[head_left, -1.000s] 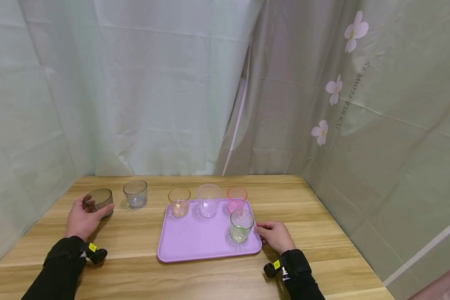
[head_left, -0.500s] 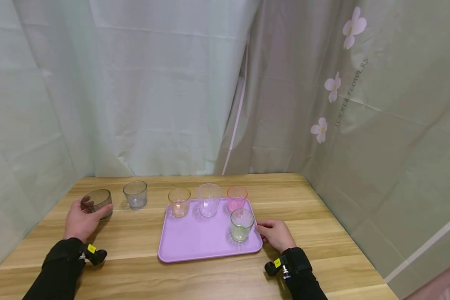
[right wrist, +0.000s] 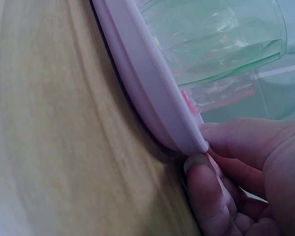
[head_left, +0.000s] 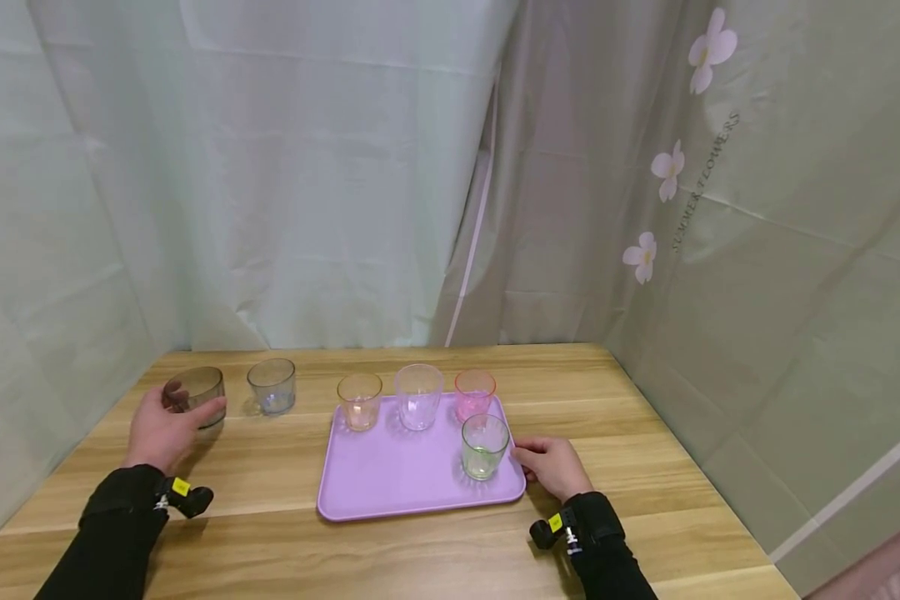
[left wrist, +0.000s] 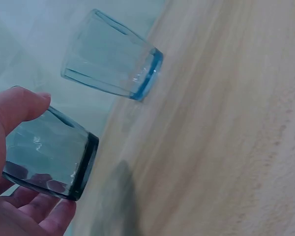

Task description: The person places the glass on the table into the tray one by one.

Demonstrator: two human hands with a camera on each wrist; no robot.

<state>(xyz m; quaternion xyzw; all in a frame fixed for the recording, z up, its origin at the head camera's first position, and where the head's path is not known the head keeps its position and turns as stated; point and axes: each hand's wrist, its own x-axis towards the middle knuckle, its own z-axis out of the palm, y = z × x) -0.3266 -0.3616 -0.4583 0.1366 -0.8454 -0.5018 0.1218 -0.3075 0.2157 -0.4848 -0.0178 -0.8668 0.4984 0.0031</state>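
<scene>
The smoky dark glass [head_left: 208, 401] is upright at one o'clock from the left grip [head_left: 161, 429], which holds it, thumb on the near right wall and fingers round the far left side. At the glass's three o'clock, apart from it, a pale blue-grey tumbler [head_left: 272, 390] stands on the desk [head_left: 255, 533]. Towards four o'clock lies the lilac tray [head_left: 390, 483], its right edge pinched narrowly by the right grip [head_left: 552, 468]. On the tray stand an amber glass [head_left: 359, 407] at ten o'clock, a clear pinkish one [head_left: 418, 402] at twelve, a pink one [head_left: 474, 400] near one and a green-tinted one [head_left: 484, 450] at three.
</scene>
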